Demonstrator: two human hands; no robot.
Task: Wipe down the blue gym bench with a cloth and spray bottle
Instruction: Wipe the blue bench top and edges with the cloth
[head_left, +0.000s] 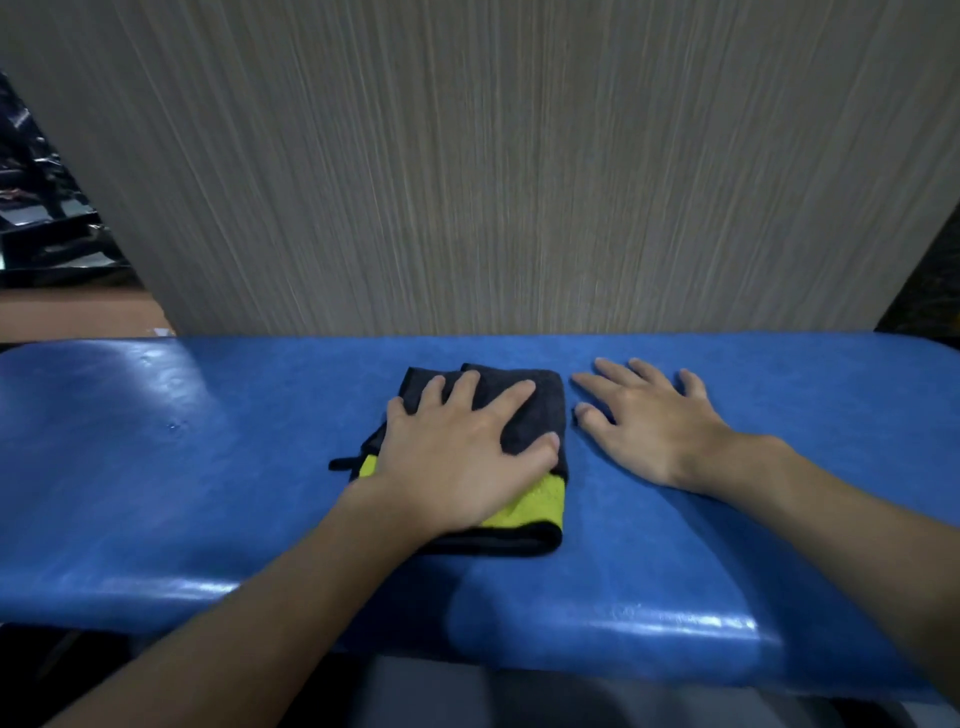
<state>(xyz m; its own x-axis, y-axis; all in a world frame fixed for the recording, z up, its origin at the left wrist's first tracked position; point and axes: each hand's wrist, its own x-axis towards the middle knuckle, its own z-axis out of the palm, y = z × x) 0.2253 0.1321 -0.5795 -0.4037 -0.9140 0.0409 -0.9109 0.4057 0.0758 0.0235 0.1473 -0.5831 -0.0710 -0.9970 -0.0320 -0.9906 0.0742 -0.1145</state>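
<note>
Flat, left hand (457, 447) presses cloth (519, 410).

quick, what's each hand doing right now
Left hand: open, fingers spread, pressing flat on the folded cloth.
Right hand: open, flat on the blue bench, holding nothing.

The left hand (457, 457) lies over the cloth (535, 410), so the cloth's middle is not visible. The blue worktop (156, 493) is cut off at the left & right edges, the forearms (234, 623) at the bottom/right edges. Dark objects (47, 228) at upper left are too blurred to identify.
</note>
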